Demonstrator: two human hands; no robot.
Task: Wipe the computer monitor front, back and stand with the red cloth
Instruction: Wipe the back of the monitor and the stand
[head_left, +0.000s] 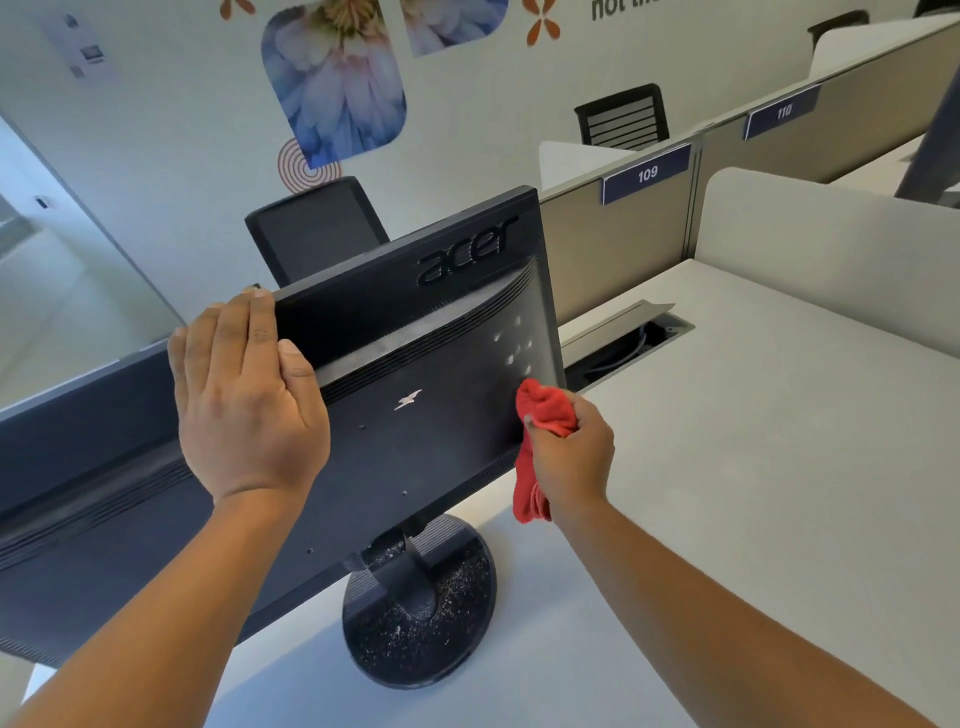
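Bright, even office light around me; soft shadows on my desk (727, 467), wide-angle bending at the edges, slight softness.

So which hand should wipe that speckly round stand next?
Probably the right hand: it grips the red cloth at the back of the monitor, nearer the stand. The left hand has no cloth; it rests flat on the monitor's top edge, steadying it.

The screen of the monitor (415, 447) is hidden; its left end and the wall lettering (621, 8) are cut off.
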